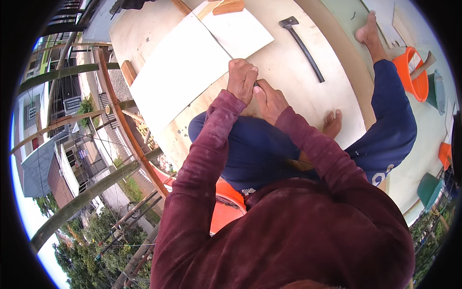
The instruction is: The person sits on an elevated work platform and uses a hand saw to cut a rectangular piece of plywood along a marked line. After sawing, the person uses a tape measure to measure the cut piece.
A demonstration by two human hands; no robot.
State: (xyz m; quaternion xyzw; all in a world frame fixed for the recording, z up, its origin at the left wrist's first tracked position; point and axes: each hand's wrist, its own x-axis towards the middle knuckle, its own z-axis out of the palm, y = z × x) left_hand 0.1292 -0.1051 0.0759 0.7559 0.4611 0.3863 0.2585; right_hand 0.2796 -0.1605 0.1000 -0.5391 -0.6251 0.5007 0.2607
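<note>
My left hand (242,79) is closed around the near end of a long, thin, dark tool (215,38), which looks like a saw blade seen edge-on. Right against it, my right hand (270,101) is closed too, its thumb beside a small dark bit of the handle; most of the grip is hidden by my fingers. From my hands the tool runs away to the upper left, between a large white sheet (173,72) and a smaller white part (245,31) on its right. Whether these two are joined, I cannot tell.
A black-handled hammer or hatchet (305,50) lies to the right on the pale board (332,72). Wooden blocks (228,6) sit at the far side. Orange buckets (421,89) and teal containers (429,190) stand right. Leftward, a wooden rail (122,115) borders a drop towards houses.
</note>
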